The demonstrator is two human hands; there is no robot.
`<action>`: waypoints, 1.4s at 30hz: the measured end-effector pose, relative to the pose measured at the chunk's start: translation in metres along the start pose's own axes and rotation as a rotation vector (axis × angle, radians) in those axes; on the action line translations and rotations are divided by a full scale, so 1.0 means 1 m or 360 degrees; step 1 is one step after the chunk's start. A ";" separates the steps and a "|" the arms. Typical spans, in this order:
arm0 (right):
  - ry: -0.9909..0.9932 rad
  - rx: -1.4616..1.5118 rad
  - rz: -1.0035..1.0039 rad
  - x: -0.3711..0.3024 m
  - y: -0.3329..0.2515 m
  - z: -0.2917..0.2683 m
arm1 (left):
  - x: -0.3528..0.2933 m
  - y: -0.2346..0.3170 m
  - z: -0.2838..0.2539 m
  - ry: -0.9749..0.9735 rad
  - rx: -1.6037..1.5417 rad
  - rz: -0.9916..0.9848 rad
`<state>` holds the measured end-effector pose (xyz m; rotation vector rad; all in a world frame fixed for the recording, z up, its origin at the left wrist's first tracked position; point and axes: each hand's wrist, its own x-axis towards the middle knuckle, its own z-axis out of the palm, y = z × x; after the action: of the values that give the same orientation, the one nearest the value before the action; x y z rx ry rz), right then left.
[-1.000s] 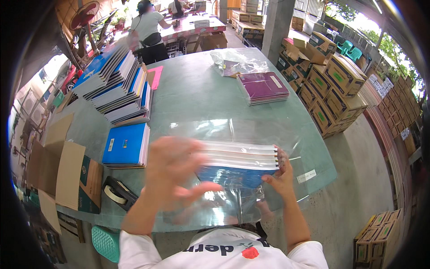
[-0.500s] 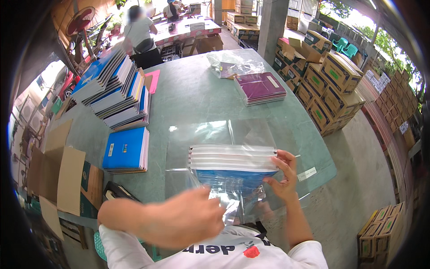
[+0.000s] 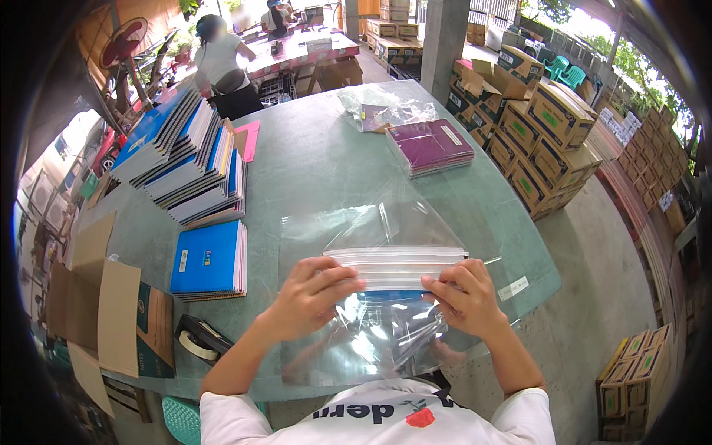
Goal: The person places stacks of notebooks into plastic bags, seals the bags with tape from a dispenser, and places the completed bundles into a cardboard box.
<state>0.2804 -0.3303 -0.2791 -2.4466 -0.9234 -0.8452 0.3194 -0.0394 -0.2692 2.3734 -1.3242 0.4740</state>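
Observation:
In front of me a stack of notebooks (image 3: pixel 397 268) stands with its white page edges facing up and a strip of blue cover below. Clear plastic film (image 3: pixel 371 337) lies under the stack and drapes over its near side, shiny and creased. My left hand (image 3: pixel 315 293) grips the stack's left end, fingers on top. At the right end, my right hand (image 3: pixel 467 297) holds it with thumb near the front and fingers over the top. Whether the film fully encloses the stack I cannot tell.
Blue spiral notebooks stand in a tall pile (image 3: pixel 185 159) and a lower pile (image 3: pixel 209 256) on the left. A tape dispenser (image 3: pixel 200 340) and an open carton (image 3: pixel 111 311) are nearby. Wrapped purple notebooks (image 3: pixel 430 144) lie far right on the green table (image 3: pixel 304 148). Beyond it, people work.
My left hand, blurred near my chest before, now grips the stack's left end. Film now covers more of the near side, and the blue cover shows less.

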 end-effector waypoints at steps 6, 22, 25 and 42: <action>-0.0019 -0.0089 -0.0146 0.003 -0.003 0.000 | 0.023 0.015 -0.014 -0.0214 -0.0521 0.0082; 0.0140 -0.0462 -0.0335 -0.012 -0.013 0.011 | 0.118 0.044 -0.030 -0.0551 0.0731 0.0753; 0.0162 -0.0432 -0.0291 -0.009 -0.017 0.012 | 0.130 0.048 -0.013 -0.0597 0.0693 0.0843; -0.0591 0.0373 0.0045 0.032 -0.014 -0.016 | -0.036 0.016 0.034 0.0542 0.0339 -0.0466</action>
<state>0.2835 -0.3139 -0.2440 -2.4400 -1.0431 -0.2541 0.2916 -0.0368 -0.3130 2.4568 -0.7961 0.9169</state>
